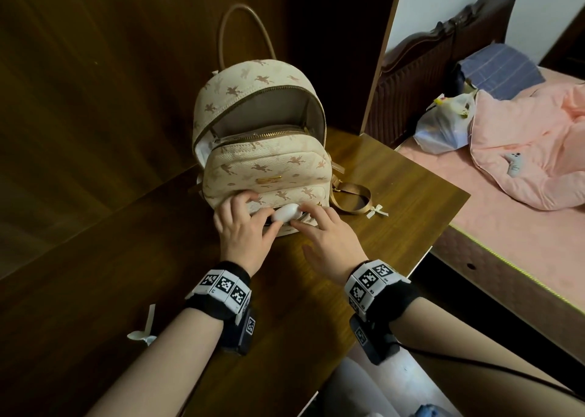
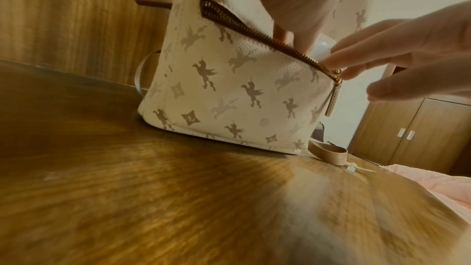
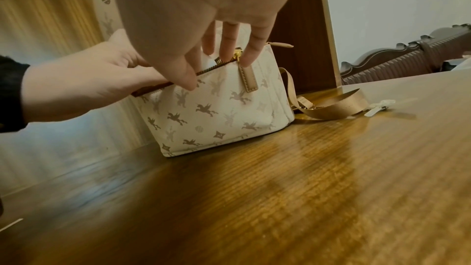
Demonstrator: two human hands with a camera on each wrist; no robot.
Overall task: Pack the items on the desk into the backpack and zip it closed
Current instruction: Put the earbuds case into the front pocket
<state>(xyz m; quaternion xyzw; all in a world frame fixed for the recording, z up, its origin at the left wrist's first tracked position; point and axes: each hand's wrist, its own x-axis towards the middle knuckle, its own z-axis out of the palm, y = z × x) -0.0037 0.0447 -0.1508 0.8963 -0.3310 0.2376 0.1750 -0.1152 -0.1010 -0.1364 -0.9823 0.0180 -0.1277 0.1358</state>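
On the near left of the wooden desk (image 1: 104, 258) there's a little white ribbon bow (image 1: 142, 334) lying by the left forearm. Moving right, the left hand (image 1: 243, 226) has its fingers curled at the open front pocket (image 2: 229, 92) of the cream backpack (image 1: 262, 150), touching a small white oval case (image 1: 285, 213) that sits halfway in the pocket mouth. Backpack stands upright mid-desk, main compartment unzipped and gaping. The right hand (image 1: 329, 242) comes in next, fingertips bent onto the pocket's gold zipper (image 2: 254, 31) just beside the case, thumb out loose. Further right, a tan strap (image 1: 354, 198) and another bow (image 1: 378, 210) lie on the desk, then a pink bed (image 1: 506, 195).
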